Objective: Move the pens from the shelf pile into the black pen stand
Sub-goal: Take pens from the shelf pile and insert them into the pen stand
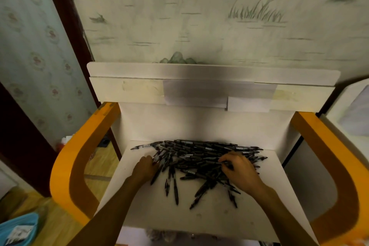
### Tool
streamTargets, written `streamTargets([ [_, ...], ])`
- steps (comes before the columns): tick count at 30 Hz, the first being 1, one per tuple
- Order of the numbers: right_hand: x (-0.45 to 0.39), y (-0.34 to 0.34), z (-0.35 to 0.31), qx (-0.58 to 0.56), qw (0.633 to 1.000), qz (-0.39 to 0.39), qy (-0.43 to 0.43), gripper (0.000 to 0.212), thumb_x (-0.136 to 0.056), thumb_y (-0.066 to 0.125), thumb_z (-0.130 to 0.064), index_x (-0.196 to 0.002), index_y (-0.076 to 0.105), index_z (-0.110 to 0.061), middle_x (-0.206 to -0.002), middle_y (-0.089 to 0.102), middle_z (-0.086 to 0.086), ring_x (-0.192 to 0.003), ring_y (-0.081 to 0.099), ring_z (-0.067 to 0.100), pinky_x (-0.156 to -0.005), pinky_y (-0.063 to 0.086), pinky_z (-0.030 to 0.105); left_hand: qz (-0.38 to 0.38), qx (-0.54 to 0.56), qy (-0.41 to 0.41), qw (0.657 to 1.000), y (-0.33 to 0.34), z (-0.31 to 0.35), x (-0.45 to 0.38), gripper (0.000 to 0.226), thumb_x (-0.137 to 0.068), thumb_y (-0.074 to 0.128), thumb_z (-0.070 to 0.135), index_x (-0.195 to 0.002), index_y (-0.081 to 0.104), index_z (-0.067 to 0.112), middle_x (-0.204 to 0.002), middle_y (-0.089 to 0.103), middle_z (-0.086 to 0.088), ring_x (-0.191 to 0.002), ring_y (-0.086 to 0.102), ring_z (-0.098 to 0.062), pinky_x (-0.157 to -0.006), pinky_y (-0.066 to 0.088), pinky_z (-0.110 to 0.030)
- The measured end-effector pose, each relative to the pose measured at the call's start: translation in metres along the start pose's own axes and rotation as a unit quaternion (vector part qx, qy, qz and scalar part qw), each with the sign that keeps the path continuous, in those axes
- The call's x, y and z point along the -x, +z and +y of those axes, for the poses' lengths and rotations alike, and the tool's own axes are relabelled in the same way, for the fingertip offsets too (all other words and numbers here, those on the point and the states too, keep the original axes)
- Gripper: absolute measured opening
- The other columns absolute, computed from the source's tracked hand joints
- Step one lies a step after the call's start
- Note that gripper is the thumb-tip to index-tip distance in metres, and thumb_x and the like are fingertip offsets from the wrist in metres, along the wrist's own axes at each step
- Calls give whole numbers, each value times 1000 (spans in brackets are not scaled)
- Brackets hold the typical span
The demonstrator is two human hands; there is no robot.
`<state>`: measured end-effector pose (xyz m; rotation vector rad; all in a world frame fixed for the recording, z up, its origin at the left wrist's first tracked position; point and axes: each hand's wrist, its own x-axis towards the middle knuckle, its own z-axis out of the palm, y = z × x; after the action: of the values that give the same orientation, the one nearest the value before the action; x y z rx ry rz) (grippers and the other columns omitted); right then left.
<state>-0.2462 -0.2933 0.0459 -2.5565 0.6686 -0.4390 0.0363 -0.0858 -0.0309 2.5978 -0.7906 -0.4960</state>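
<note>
A big heap of black pens (199, 156) lies across the white shelf (151, 211), most of it toward the back, with several strays pointing at the front edge. My left hand (144, 168) sits at the heap's left side, its fingers curled in among the pens there. My right hand (238, 170) lies on the heap's right part, fingers bent and pinching a pen near the thumb. No black pen stand shows in the view.
Orange curved side rails (67, 166) flank the shelf, the second orange rail (327, 156) on the right. A white back panel (199, 90) rises behind. A blue basin (18, 227) lies on the wooden floor at lower left. A patterned wall stands behind.
</note>
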Motion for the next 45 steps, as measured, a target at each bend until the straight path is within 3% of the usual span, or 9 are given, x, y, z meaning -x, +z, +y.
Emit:
streamTargets([
  [4, 2, 1, 0, 7, 1000, 2, -3, 21, -90, 63, -17, -108, 72, -23, -108, 63, -6, -99, 59, 13, -80, 50, 26, -17, -9, 19, 1000, -8, 0, 11, 34, -97, 52, 51, -93, 60, 18, -87, 61, 3, -75, 56, -12, -61, 44, -24],
  [7, 2, 1, 0, 9, 1000, 3, 1, 21, -90, 63, -17, -109, 72, -22, -108, 63, -5, -101, 59, 14, -82, 50, 27, -17, 9, 42, 999, -10, 1, 20, 33, -100, 48, 51, -108, 61, 22, -107, 65, 1, -86, 56, -12, -70, 45, -27],
  [12, 2, 3, -3, 5, 1000, -1, -1, 22, -90, 62, -16, -110, 71, -22, -108, 63, -5, -98, 58, 12, -81, 49, 23, -20, -4, 34, 999, -9, 8, 29, 35, -95, 54, 55, -107, 49, 22, -104, 54, 2, -87, 51, -12, -57, 36, -20],
  [19, 2, 4, -4, 6, 1000, -10, 8, 23, -90, 62, -15, -110, 71, -23, -108, 62, -6, -98, 59, 12, -82, 50, 23, -60, -28, 40, 997, -9, 6, 20, 35, -88, 66, 38, -117, 58, 19, -110, 64, -3, -92, 61, -17, -81, 56, -31],
  [24, 4, 7, -3, 3, 1000, -12, 9, 23, -89, 63, -14, -109, 72, -23, -109, 63, -8, -100, 59, 10, -85, 48, 21, -51, -58, 25, 997, -8, 8, 16, 38, -84, 70, 40, -114, 59, 20, -99, 61, 2, -85, 60, -14, -68, 51, -24],
  [30, 4, 2, 1, -2, 1000, -14, 23, 25, -87, 62, -13, -107, 72, -26, -107, 62, -9, -98, 61, 11, -84, 52, 27, -6, -47, 15, 999, -7, 8, 13, 14, -91, 56, 32, -92, 57, 19, -92, 59, 0, -82, 57, -16, -64, 44, -26],
  [36, 2, 1, 1, -3, 1000, -11, 25, 25, -88, 62, -12, -106, 72, -25, -107, 62, -6, -97, 61, 13, -82, 50, 24, 43, -44, 9, 998, -4, 1, 12, 18, -85, 61, 40, -83, 60, 22, -76, 59, 6, -70, 57, -11, -55, 42, -21],
  [40, 1, 4, -1, -1, 1000, -10, 27, 23, -90, 62, -14, -108, 71, -24, -108, 61, -7, -97, 60, 13, -82, 48, 21, 129, -28, 5, 991, -9, -7, 2, 45, -88, 52, 69, -89, 64, 26, -79, 66, 4, -69, 62, -15, -53, 42, -22],
  [45, -2, 7, -6, -8, 1000, -9, 22, 24, -89, 61, -12, -109, 71, -22, -109, 63, -4, -99, 59, 14, -84, 51, 27, 186, -63, 28, 980, -23, -21, -27, 35, -96, 57, 33, -128, 55, 19, -112, 67, -10, -98, 65, -32, -72, 54, -37],
])
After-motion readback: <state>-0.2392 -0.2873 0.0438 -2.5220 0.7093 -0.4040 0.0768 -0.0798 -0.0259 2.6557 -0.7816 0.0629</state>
